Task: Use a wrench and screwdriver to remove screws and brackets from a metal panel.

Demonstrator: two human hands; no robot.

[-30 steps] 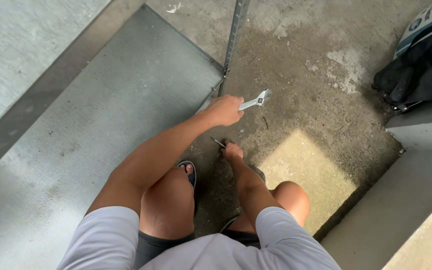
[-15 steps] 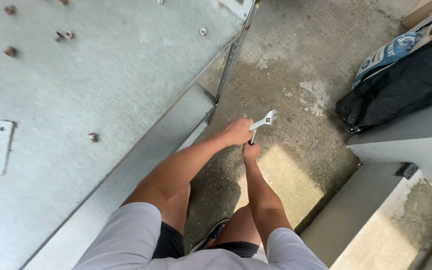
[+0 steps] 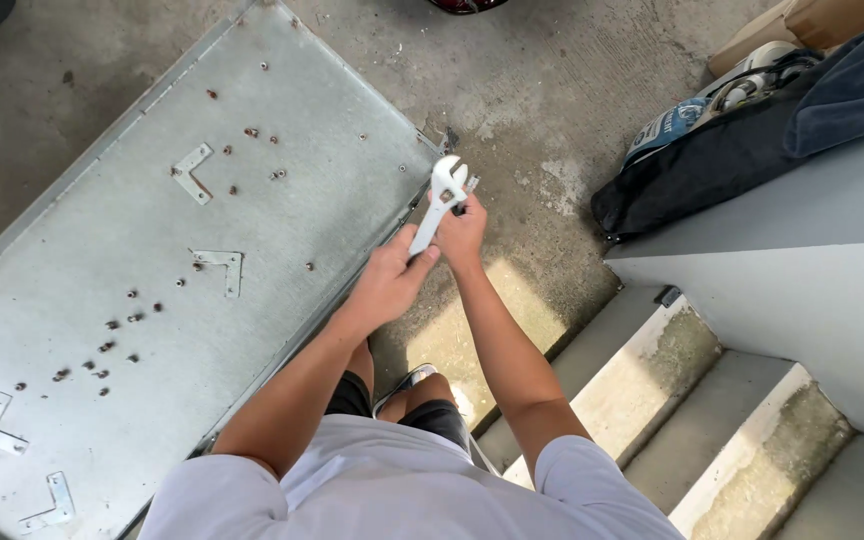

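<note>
- Head view: the adjustable wrench (image 3: 439,205) is held up in front of the person, over the concrete floor (image 3: 552,90) just beside the edge of the grey metal panel (image 3: 102,260), head uppermost.
- The left hand (image 3: 389,283) is clenched round the lower end of the handle; the right hand (image 3: 462,232) grips just below the head, fingers at the adjusting part.
- The wrench looks like solid steel: stiff, fairly heavy for its size, smooth and likely slippery if palms are damp. The handle is the sound place to hold; the head end is top-heavy.
- Small bolts (image 3: 117,345) and angle brackets (image 3: 220,262) lie scattered on the panel; a dark bag (image 3: 712,165) rests near the steps (image 3: 652,390).
</note>
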